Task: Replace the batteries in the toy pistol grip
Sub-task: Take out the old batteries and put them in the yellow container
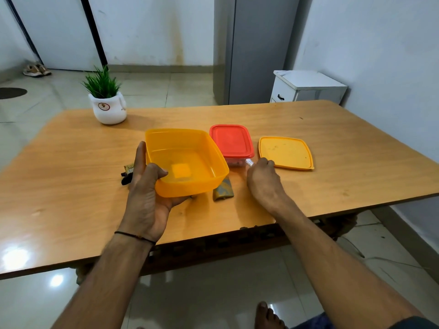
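Note:
My left hand (145,186) grips the near-left corner of an open yellow plastic box (187,162), thumb inside the rim, and holds it tilted above the table. A camouflage-patterned toy part (223,191) sticks out from under the box's near right corner. Another dark piece of the toy (127,174) shows behind my left hand, mostly hidden. My right hand (262,179) is curled around a small white cylinder, apparently a battery (249,162), whose tip pokes out toward the red-lidded box.
A clear box with a red lid (231,141) stands behind my right hand. The yellow lid (286,153) lies flat to its right. A potted plant (108,100) sits at the table's (344,162) far left. A white cabinet (306,87) stands beyond the table.

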